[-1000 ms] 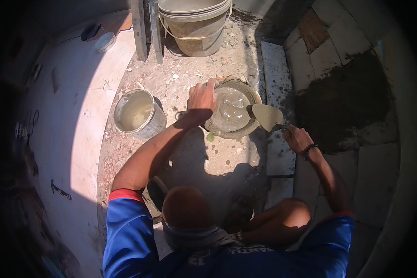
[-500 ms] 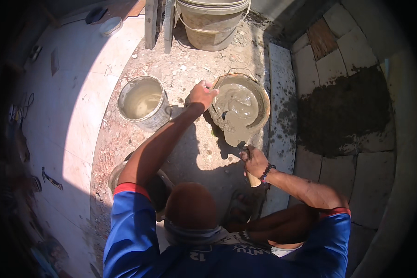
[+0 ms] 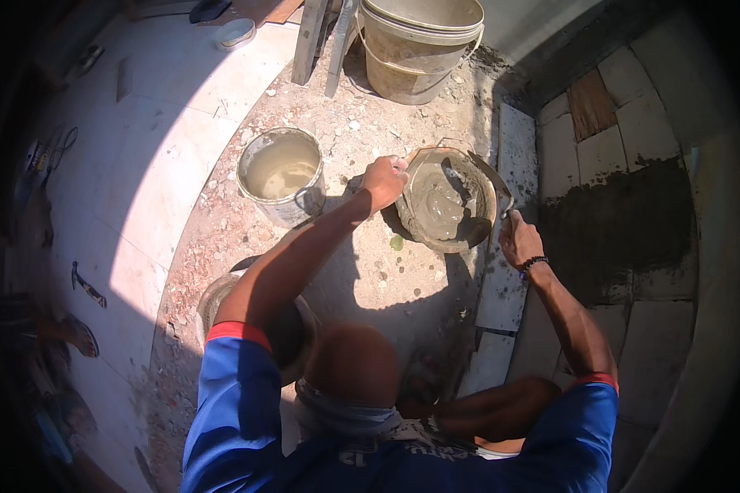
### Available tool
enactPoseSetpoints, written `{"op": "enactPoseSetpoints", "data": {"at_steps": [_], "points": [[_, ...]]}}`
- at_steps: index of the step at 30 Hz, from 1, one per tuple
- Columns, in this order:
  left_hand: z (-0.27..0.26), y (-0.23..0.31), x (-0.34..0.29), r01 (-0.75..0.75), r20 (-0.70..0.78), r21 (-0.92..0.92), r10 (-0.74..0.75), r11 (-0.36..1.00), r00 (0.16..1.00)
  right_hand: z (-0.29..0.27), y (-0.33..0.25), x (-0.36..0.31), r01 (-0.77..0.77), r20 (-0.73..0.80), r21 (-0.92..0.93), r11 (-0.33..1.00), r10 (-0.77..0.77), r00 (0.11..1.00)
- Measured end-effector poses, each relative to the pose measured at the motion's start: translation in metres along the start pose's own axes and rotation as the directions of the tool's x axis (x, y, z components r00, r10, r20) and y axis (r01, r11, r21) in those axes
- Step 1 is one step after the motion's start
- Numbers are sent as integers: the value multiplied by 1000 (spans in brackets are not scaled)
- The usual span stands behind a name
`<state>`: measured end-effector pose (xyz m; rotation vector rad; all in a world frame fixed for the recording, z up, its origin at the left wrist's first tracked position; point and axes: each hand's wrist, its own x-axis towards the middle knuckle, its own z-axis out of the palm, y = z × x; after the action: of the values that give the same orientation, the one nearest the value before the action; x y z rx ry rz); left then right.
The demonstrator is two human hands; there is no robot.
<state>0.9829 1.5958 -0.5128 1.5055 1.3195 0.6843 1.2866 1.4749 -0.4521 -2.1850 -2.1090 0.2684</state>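
Observation:
My left hand (image 3: pixel 384 182) is closed on the left rim of a round mortar bucket (image 3: pixel 446 246). Wet grey mortar (image 3: pixel 437 201) lies inside it, its surface stirred and partly in shadow. At the bucket's right side, my right hand (image 3: pixel 521 241) is wrapped round the handle of a trowel (image 3: pixel 492 176). The trowel's blade is seen nearly edge-on, over the right rim. To the left of my left hand stands a pail (image 3: pixel 311 182) with cloudy greyish water in it.
A large bucket (image 3: pixel 411 70) stands at the back beside upright posts (image 3: pixel 311 41). Another bucket (image 3: pixel 214 304) sits partly hidden under my left arm. Wall tiles (image 3: pixel 604 156) at right carry a dark mortar patch (image 3: pixel 625 222). A hammer (image 3: pixel 88 283) lies on the left floor.
The mortar-laden trowel has moved from the bucket's front to its right side and turned edge-on. My right hand went up and right with it. My left hand stays on the rim.

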Motion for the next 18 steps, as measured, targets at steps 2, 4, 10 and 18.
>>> {"op": "enactPoseSetpoints", "data": {"at_steps": [2, 4, 10, 18], "points": [[6, 6, -9, -13, 23, 13, 12, 1000, 1000, -41, -3, -20, 63, -76, 41, 997, -59, 995], [2, 27, -13, -29, 58, 36, 27, 999, 998, -72, -3, -49, 120, -42, 78, 990, -117, 992], [19, 22, 0, -99, 49, -52, 102, 994, 994, -61, 46, -89, 509, 408, -347, 788, -362, 838], [20, 30, -3, -43, 76, -69, 48, 997, 996, 15, 22, -59, 560, 302, -464, 687, -472, 829]]}}
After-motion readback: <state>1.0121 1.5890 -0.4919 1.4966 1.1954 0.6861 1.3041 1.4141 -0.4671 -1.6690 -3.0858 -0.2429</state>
